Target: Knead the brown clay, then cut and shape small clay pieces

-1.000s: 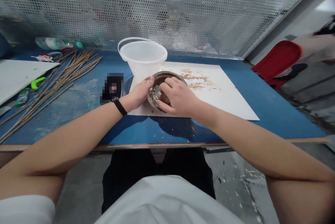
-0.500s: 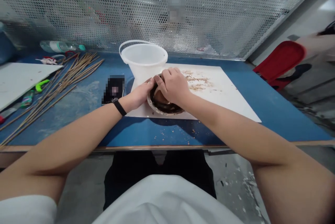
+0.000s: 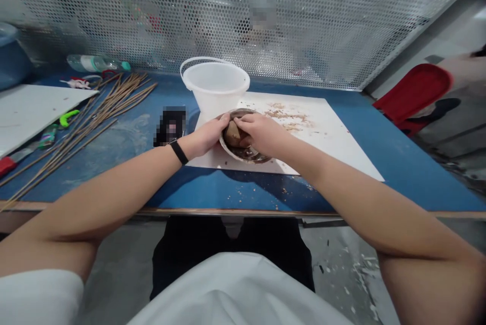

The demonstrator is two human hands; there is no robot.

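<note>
A shallow metal-looking bowl (image 3: pixel 250 159), its inside smeared wet and brown, sits tilted at the front of a white board (image 3: pixel 334 137). My left hand (image 3: pixel 208 135) is closed on the bowl's left rim, thumb over the edge. Inside the bowl lies a smooth brown lump (image 3: pixel 232 135) that looks like clay. The fingers of my right hand (image 3: pixel 264 135) are bent around the lump's upper right side and hide part of it. Just behind the bowl stands a white bucket (image 3: pixel 218 92) with its handle up.
Brown crumbs (image 3: pixel 288 117) are scattered on the board. To the left are a dark phone-like item (image 3: pixel 170 126), a bundle of thin sticks (image 3: pixel 110 107), a plastic bottle (image 3: pixel 98 64) and another white board (image 3: pixel 38 107). A perforated metal screen (image 3: pixel 322 26) closes the back.
My right hand has slid from over the bowl's middle towards its right side, so more of the brown lump shows. My left hand stays at the rim. The whole view has shifted slightly.
</note>
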